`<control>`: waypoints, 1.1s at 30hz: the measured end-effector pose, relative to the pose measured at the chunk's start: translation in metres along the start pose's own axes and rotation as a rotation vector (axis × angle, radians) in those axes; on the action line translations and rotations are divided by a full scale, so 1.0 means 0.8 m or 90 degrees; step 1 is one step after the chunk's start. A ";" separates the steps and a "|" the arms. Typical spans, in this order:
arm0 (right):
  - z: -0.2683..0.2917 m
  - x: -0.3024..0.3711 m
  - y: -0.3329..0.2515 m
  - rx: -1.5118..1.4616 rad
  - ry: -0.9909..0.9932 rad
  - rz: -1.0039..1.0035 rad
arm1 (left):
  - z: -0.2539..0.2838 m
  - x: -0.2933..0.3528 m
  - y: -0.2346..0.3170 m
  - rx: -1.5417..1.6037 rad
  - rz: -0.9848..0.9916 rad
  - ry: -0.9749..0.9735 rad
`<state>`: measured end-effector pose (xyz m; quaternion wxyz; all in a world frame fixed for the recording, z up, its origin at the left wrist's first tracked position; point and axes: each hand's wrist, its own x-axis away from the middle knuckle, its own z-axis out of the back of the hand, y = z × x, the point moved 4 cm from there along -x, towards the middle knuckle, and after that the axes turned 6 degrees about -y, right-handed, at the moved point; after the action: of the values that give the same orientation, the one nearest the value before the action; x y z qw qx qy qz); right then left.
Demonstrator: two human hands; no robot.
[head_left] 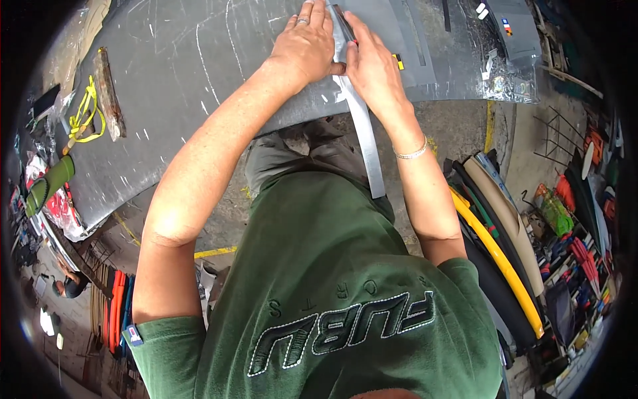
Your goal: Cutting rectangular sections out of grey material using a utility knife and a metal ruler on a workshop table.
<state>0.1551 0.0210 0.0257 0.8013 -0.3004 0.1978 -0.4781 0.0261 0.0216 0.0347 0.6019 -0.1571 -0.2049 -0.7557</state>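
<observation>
My left hand (302,50) lies flat on a dark grey sheet (166,73), fingers stretched forward, with its thumb reaching onto a metal ruler (361,126). That long silvery strip runs between my hands, and its near end sticks out past the table edge toward my body. Closed around a slim dark utility knife (343,25) with a bit of red on it, my right hand (373,70) rests along the ruler's right side. The knife's tip cannot be made out. Scratches and white marks cover the sheet.
On the left lie a worn wooden stick (109,93) and a yellow cord (85,116), near a green roll (50,186). Grey pieces and clear plastic (508,86) sit at the right. Rolls of material, one a yellow roll (498,259), lean below right. Another person (70,284) is at far left.
</observation>
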 end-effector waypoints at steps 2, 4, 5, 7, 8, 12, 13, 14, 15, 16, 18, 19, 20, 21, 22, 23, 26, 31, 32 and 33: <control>0.000 -0.002 -0.005 0.016 -0.050 -0.074 | -0.002 0.001 -0.001 -0.021 -0.005 -0.004; -0.001 -0.003 -0.003 0.015 -0.049 -0.072 | -0.002 0.002 -0.001 -0.019 -0.009 0.008; -0.001 -0.003 -0.002 0.013 -0.045 -0.069 | -0.002 0.002 0.000 -0.016 -0.009 0.007; -0.002 -0.004 -0.001 0.021 -0.050 -0.074 | 0.003 0.005 0.004 -0.038 -0.013 -0.007; -0.002 -0.005 0.000 0.029 -0.051 -0.076 | 0.004 0.004 0.004 -0.035 -0.015 -0.009; -0.006 -0.006 0.012 0.039 -0.066 -0.114 | 0.006 0.004 0.003 -0.032 -0.008 -0.001; -0.006 -0.006 0.013 0.035 -0.064 -0.100 | 0.006 0.004 0.002 -0.023 -0.008 0.008; -0.007 -0.005 0.013 0.030 -0.062 -0.087 | 0.006 0.004 0.002 -0.022 -0.009 0.007; -0.007 -0.006 0.013 0.030 -0.063 -0.088 | 0.007 0.005 0.002 -0.015 -0.008 0.014; -0.007 -0.006 0.013 0.030 -0.066 -0.093 | 0.007 0.005 0.001 -0.008 -0.007 0.022; -0.007 -0.007 0.013 0.030 -0.070 -0.099 | 0.007 0.005 0.002 -0.012 -0.009 0.017; -0.007 -0.008 0.013 0.029 -0.074 -0.102 | 0.008 0.006 0.003 -0.017 -0.010 0.013; -0.007 -0.008 0.013 0.028 -0.079 -0.104 | 0.008 0.007 0.003 -0.017 -0.011 0.013; -0.007 -0.007 0.015 0.029 -0.079 -0.105 | 0.008 0.007 0.003 -0.020 -0.012 0.012; -0.007 -0.007 0.016 0.024 -0.073 -0.096 | 0.008 0.007 0.003 -0.023 -0.013 0.012; -0.007 -0.007 0.016 0.020 -0.068 -0.087 | 0.009 0.007 0.003 -0.022 -0.014 0.011; -0.003 -0.010 0.006 0.014 -0.102 -0.108 | 0.007 0.009 0.001 -0.011 -0.012 0.014; -0.003 -0.009 0.011 -0.003 -0.077 -0.068 | 0.010 0.010 0.003 -0.023 -0.017 0.002; -0.002 -0.010 0.010 -0.001 -0.077 -0.064 | 0.009 0.009 0.003 -0.021 -0.016 0.001; 0.000 -0.010 0.007 -0.001 -0.080 -0.066 | 0.009 0.009 0.003 -0.024 -0.012 0.007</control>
<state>0.1550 0.0305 0.0225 0.7862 -0.3399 0.1319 -0.4989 0.0270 0.0187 0.0443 0.5927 -0.1622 -0.1891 -0.7659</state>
